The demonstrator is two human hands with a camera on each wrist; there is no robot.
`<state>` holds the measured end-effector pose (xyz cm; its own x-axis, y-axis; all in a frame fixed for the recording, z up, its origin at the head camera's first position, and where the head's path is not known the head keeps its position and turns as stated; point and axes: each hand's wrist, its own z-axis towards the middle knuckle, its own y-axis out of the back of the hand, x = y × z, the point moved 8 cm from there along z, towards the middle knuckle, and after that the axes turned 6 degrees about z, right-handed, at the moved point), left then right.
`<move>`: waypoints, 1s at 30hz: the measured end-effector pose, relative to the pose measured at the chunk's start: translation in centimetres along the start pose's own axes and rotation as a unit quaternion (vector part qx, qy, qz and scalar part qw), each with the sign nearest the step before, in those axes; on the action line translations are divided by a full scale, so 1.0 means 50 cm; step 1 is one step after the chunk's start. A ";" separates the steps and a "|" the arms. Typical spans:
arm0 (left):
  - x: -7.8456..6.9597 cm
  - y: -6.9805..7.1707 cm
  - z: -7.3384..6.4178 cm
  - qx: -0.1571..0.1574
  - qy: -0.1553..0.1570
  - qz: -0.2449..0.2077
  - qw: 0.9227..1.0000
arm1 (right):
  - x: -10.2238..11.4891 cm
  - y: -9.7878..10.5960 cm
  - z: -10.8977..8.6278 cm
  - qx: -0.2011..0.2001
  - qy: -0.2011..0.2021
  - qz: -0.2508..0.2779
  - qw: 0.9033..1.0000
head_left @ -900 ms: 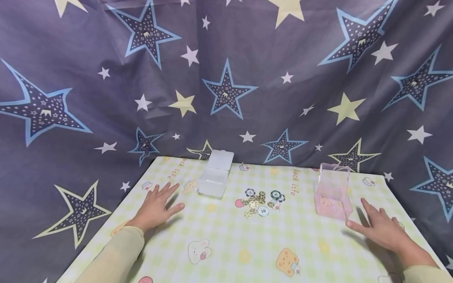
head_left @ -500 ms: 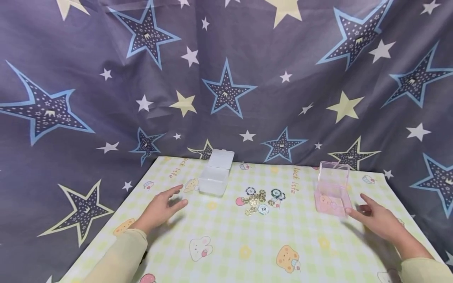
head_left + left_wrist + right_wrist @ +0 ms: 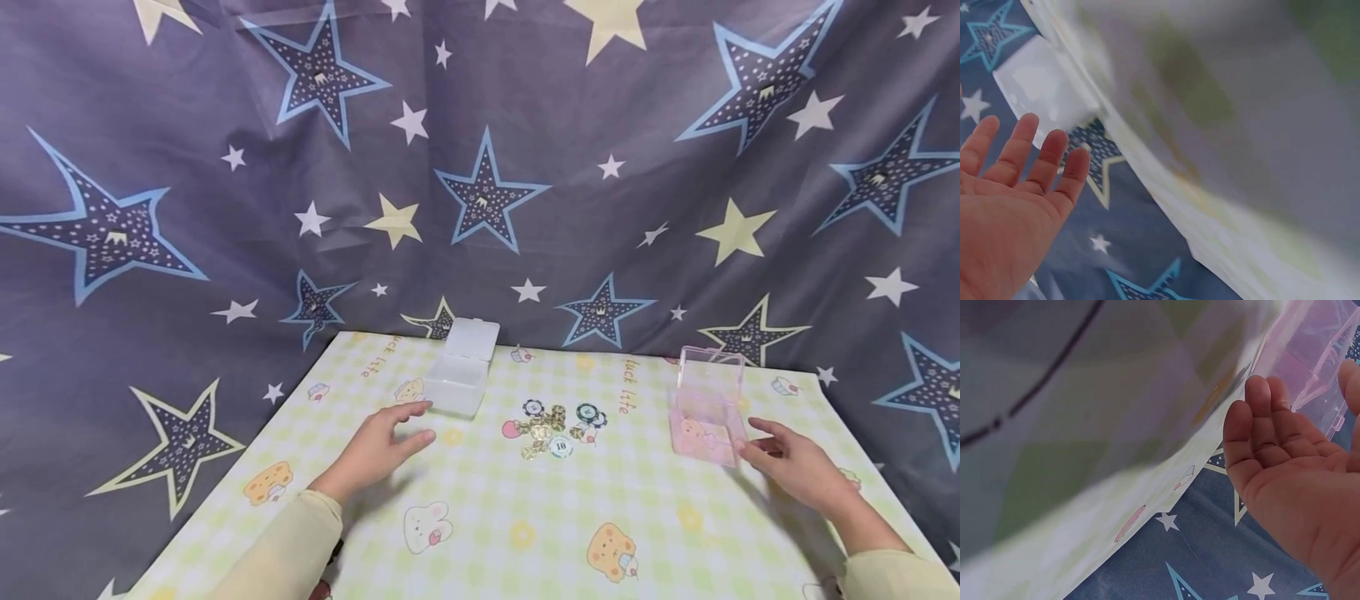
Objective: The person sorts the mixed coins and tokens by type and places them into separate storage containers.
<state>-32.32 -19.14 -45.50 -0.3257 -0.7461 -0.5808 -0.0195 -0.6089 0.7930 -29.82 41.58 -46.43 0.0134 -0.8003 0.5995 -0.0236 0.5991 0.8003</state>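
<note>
My left hand (image 3: 378, 454) hovers over the table with fingers apart, its fingertips right by the front of a white plastic box (image 3: 456, 398). That box's lid stands raised at the back, also showing in the left wrist view as a white panel (image 3: 1038, 81). On the right, my right hand (image 3: 798, 468) has loosely bent fingers, its thumb tip right at the near right side of a clear pink box (image 3: 705, 433), whose lid is up too. Between the boxes lies a small pile of gold coins (image 3: 540, 427) with several poker chips (image 3: 560, 447) around it.
A green-and-white checked cloth (image 3: 510, 492) with printed cartoon animals covers the table. Right behind the table's back edge hangs a dark curtain (image 3: 360, 167) with stars.
My left hand has moved right, closer to the white box. My right hand's fingers have bent a little and come up to the pink box. The coins and chips stay put.
</note>
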 end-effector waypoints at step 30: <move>-0.119 -0.118 0.041 0.109 -0.048 -0.024 0.993 | -0.001 -0.008 -0.007 0.003 -0.006 0.034 0.999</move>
<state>-32.22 -10.57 -46.36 -0.4083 -0.6815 -0.6073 -0.2378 -0.5629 0.7916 -29.45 41.36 -46.79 -0.0007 -0.7579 0.6523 -0.0301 0.6521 0.7576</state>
